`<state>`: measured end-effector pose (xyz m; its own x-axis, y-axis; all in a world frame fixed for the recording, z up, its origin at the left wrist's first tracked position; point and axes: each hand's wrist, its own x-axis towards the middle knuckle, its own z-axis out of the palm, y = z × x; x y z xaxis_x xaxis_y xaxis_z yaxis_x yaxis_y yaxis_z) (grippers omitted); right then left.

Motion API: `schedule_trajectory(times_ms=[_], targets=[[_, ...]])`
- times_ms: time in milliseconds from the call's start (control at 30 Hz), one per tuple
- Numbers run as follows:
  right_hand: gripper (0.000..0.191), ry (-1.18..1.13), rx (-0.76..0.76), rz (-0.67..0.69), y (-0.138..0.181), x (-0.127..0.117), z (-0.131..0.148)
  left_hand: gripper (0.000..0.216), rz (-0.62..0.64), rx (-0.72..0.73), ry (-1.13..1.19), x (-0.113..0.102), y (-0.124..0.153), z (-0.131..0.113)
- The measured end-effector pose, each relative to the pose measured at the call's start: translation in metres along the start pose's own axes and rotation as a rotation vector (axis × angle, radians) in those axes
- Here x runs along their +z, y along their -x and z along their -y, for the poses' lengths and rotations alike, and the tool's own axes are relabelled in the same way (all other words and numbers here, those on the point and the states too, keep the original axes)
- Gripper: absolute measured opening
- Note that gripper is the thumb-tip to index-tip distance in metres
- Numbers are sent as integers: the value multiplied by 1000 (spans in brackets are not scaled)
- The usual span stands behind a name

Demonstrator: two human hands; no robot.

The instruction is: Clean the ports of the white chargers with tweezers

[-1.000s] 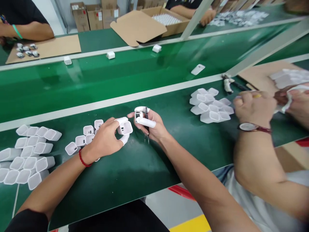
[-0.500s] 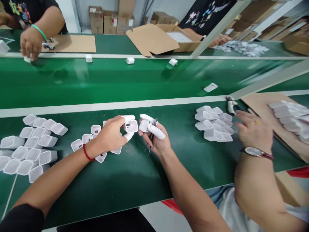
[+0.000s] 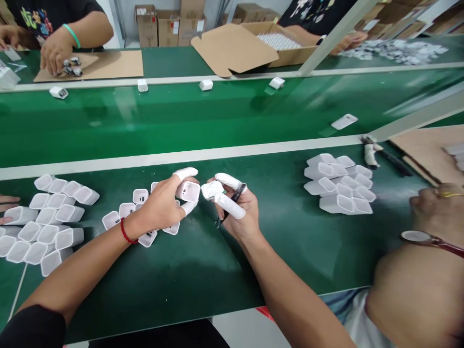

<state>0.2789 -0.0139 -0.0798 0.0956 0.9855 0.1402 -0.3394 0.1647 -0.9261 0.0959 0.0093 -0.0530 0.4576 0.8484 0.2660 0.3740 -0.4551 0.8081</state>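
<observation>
My left hand (image 3: 165,203), with white finger cots on thumb and forefinger, grips a white plastic charger housing (image 3: 190,192), its open end facing me. Inside it are small slots. Close to its right, my right hand (image 3: 239,208) pinches a small white piece (image 3: 212,190) between its cot-covered fingers; its exact kind is unclear. Black tweezers (image 3: 237,193) lie across the same palm, points down. The piece and the housing are a small gap apart. Behind and under my left hand stand several similar slotted housings (image 3: 140,196), partly hidden by it.
Rows of white housings (image 3: 48,234) stand at left, another cluster (image 3: 340,186) at right. Beyond the pale rail (image 3: 163,157) runs a green belt (image 3: 163,125) bearing spaced white pieces. A co-worker's watch-wearing arm (image 3: 416,290) is close on the right; other people's hands are across the belt.
Both my hands have shifted slightly, still holding the housing and the white piece. The co-worker's arm at right has drawn away rightward. Across the belt, a hand has left a white piece on it.
</observation>
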Motion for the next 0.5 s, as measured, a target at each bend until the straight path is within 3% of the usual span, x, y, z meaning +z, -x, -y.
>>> schedule_trajectory(times_ms=[133, 300, 500], targets=[[37, 109, -129, -53, 4, 1, -2, 45, 41, -34, 125, 1, 1, 5], [40, 319, -519, -122, 8, 0, -6, 51, 37, 62, 148, 1, 0, 13], [58, 533, -734, 47, 13, -3, -7, 40, 127, 36, 200, -1, -1, 8]])
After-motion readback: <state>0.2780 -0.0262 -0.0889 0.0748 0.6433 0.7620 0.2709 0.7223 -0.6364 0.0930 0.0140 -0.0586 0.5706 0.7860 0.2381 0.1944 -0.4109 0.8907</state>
